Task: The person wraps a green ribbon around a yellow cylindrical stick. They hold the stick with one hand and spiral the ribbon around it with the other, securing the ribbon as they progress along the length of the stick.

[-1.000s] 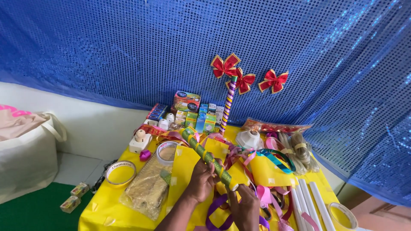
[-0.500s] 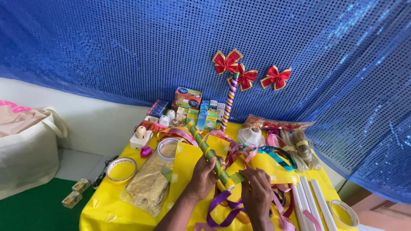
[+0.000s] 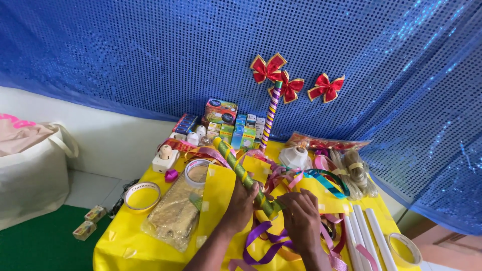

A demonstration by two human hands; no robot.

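My left hand (image 3: 242,202) grips a long stick (image 3: 240,169) wrapped in green glitter paper with yellow ribbon spiralled round it. It slants up and away over the yellow table (image 3: 125,241). At the stick's near end my right hand (image 3: 303,219) pinches the wrapping. Purple ribbon (image 3: 264,244) loops on the table under both hands. A tangle of coloured ribbons (image 3: 311,176) lies just beyond my right hand.
A striped stick (image 3: 269,116) with red bows (image 3: 268,67) leans on the blue sequin backdrop (image 3: 150,55). Small boxes (image 3: 236,125), tape rolls (image 3: 142,194), a gold glitter pack (image 3: 173,216), white tubes (image 3: 364,236) and a twine bundle (image 3: 355,173) crowd the table. A white bag (image 3: 30,170) stands left.
The view has shifted slightly. My right hand moved from the ribbons at the table's front up to the near end of the green stick. The left hand keeps its hold.
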